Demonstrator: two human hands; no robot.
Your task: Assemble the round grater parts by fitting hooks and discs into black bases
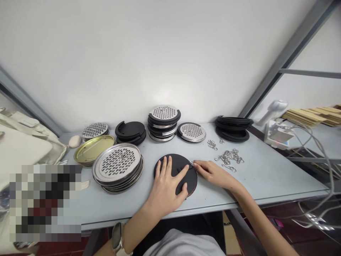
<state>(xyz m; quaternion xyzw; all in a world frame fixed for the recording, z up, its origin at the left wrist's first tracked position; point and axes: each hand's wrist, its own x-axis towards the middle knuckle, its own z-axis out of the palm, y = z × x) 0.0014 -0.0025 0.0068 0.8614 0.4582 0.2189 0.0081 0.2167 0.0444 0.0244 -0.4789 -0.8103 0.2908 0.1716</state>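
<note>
A round black disc (pixel 177 172) lies flat on the table in front of me. My left hand (pixel 167 186) rests on it with the fingers spread, pressing its upper face. At the disc's upper right edge my right hand (pixel 210 172) pinches a small metal hook (pixel 191 163); the hook's far end is partly hidden by the fingertips. Several loose metal hooks (pixel 231 157) lie in a heap to the right, with a smaller bunch of hooks (pixel 212 144) behind. A round grater plate with a black rim (pixel 192 132) lies beyond the disc.
Left of the disc stand a stack of metal grater plates (pixel 117 165) and gold lids (pixel 94 149). Along the wall are black round holders (pixel 130 131), a tall grater stack (pixel 163 122) and black rings (pixel 233 128). A white device with cables (pixel 277 133) stands at the right.
</note>
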